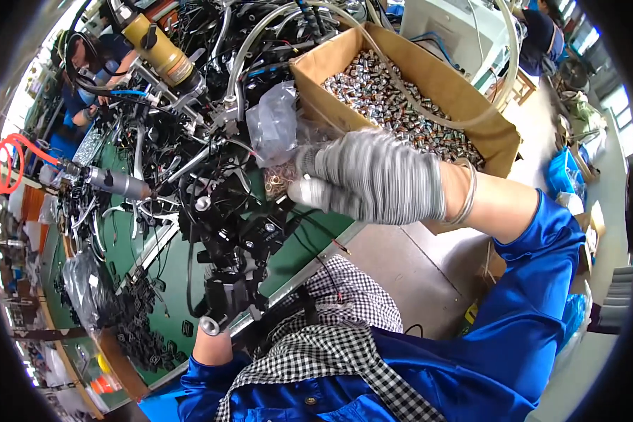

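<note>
My right hand (373, 179), in a grey knit glove with a thin bracelet at the wrist, reaches left to a clear plastic bag (274, 123). Small brass-coloured rings (280, 183) lie in the bag. The fingertips and thumb are at the bag's lower edge beside the rings, and the hand is blurred, so its grip is unclear. My left forearm (211, 348) rises from a blue sleeve and ends behind a black fixture (235, 281) on the green bench (158, 278). The left hand itself is hidden.
An open cardboard box (429, 74) full of small metal cylinders stands behind my right hand, with a clear hose (415, 91) arching over it. Black cables, pneumatic tools and loose black parts (144, 330) crowd the bench. Another person (91, 60) works at the far left.
</note>
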A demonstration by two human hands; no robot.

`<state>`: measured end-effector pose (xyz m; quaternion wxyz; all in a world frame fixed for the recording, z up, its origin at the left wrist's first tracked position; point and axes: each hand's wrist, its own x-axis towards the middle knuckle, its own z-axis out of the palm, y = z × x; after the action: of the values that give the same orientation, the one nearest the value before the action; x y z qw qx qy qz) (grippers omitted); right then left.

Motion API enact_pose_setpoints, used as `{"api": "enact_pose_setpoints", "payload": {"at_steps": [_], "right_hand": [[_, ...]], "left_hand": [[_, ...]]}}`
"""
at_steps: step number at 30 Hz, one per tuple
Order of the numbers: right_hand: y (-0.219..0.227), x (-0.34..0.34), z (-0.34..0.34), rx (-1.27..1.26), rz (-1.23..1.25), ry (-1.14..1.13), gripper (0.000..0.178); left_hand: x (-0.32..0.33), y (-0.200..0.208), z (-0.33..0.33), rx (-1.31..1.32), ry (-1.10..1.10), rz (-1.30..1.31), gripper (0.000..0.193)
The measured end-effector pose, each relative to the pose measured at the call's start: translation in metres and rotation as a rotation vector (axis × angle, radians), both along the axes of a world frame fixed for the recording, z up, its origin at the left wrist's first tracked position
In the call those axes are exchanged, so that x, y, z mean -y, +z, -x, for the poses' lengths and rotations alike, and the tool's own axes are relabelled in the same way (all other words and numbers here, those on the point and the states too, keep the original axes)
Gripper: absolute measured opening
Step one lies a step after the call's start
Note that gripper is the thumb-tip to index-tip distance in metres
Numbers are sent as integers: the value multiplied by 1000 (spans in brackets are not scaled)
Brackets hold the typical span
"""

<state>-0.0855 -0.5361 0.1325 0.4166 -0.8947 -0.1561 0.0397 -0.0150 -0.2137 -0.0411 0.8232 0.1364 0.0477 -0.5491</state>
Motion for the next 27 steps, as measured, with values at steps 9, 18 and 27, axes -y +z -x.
{"api": "enact_pose_setpoints", "payload": {"at_steps": [9,18,27], "right_hand": [[-36,130,-82,-297,935,-576,26],[-104,162,-96,-217,1102,-428,24],[-94,184,-74,431,296,-621,25]], "left_hand": [[7,4,6,457,-9,-438,48],[-7,-11,8,420,105,-335,44],[-4,35,38,765,315,-233,52]]}}
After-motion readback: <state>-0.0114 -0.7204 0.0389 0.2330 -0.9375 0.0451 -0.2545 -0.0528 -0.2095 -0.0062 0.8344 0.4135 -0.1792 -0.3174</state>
